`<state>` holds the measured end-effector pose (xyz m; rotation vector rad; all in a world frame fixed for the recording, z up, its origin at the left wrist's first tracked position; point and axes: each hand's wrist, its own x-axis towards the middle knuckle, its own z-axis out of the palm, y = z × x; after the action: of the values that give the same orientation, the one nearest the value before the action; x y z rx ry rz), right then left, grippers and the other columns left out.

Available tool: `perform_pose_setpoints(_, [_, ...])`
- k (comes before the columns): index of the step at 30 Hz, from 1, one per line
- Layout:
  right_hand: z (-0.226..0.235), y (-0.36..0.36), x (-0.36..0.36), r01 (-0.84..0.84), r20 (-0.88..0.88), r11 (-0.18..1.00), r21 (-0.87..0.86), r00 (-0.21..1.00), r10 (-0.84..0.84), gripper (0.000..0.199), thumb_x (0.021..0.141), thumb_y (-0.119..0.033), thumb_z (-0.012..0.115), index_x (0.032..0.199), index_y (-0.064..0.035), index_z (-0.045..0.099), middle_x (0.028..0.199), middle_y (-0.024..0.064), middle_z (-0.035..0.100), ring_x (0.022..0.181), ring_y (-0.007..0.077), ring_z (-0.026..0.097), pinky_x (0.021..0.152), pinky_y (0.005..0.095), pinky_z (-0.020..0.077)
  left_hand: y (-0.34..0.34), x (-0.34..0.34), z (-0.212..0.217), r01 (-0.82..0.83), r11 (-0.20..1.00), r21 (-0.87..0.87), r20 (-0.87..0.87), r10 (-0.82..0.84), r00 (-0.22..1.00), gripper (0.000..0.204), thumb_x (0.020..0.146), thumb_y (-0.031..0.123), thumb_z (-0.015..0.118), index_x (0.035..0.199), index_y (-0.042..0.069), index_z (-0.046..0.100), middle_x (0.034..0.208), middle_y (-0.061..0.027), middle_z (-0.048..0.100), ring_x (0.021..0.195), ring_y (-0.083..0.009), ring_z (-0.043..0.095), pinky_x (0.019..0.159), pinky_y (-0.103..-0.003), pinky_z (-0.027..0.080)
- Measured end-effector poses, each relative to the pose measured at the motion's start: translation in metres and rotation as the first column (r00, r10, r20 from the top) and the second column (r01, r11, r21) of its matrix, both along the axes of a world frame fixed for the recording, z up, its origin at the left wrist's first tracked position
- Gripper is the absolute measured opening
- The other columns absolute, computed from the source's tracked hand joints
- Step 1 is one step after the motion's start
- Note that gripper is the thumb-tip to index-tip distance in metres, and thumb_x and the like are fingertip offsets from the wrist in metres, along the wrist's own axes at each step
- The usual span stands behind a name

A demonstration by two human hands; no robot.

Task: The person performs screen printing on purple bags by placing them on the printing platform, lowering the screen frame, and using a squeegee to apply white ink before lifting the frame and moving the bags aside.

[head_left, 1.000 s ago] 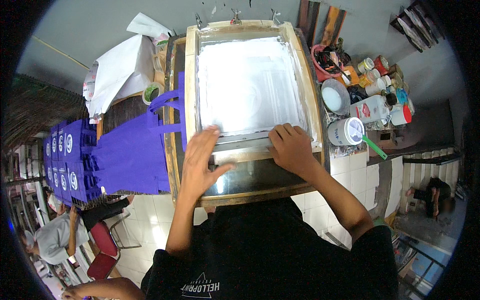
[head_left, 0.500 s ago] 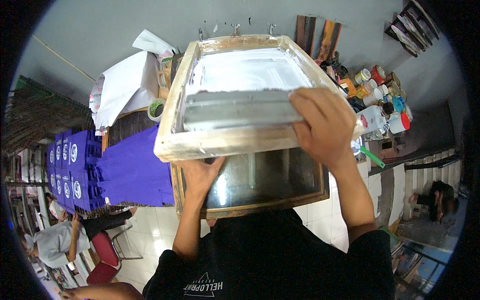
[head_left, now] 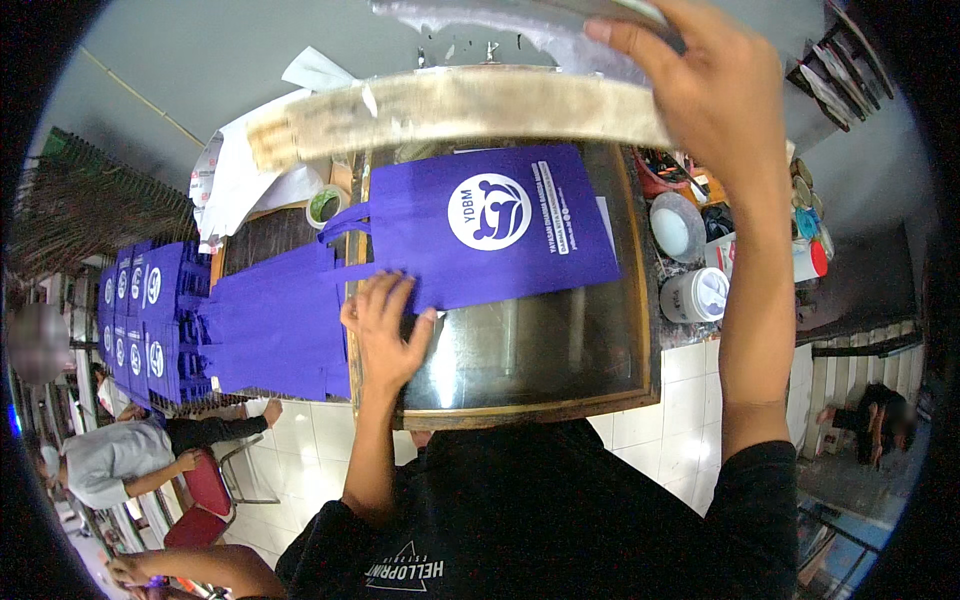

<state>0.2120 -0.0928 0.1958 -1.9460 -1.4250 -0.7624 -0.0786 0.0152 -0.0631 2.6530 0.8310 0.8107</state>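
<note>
My right hand is closed on the squeegee at the top of the view. Just below it, the wooden screen-printing frame is tilted up, its near bar blurred; whether the hand also bears it cannot be told. A purple fabric bag with a white round emblem and white lettering lies on the dark glass tabletop. My left hand is open at the bag's near left corner, fingers spread by the strap and thumb apart.
To the left, plain purple bags lie in a pile beside rows of printed bags. Right of the glass stand a white tub and a bowl. A co-worker is near a red chair.
The frame has swung up and away, with the squeegee and my right hand rising too. The printed bag on the glass has come into view. My left hand has shifted slightly left.
</note>
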Motion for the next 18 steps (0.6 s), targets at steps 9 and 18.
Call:
perform_pose_setpoints(9, [0.044,0.030,0.028,-0.160,-0.118,0.986,0.036,0.979,0.163,0.030,0.090,-0.023,0.072,0.107,0.0015,0.075,0.085,0.0151,0.076,0.074,0.0188,0.068,0.071,0.0340,0.0525,0.120,-0.006,-0.048,-0.489,0.730,-0.477,-0.279,0.402,0.872,0.058,0.082,0.047,0.080,0.114,0.000,0.069,0.113,-0.0154,0.070,0.111,-0.0301,0.062,0.105,-0.045,0.035])
perform_pose_setpoints(18, [0.058,0.053,0.041,-0.201,-0.115,0.979,0.036,0.972,0.204,0.031,0.091,-0.017,0.071,0.113,0.0050,0.073,0.094,0.0106,0.076,0.082,0.0163,0.068,0.077,0.0319,0.0534,0.178,-0.187,-0.010,-0.365,0.663,-0.653,0.013,0.492,0.871,0.028,0.086,0.015,0.079,0.073,0.009,0.055,0.072,0.0085,0.044,0.069,-0.0050,0.040,0.060,-0.025,0.031])
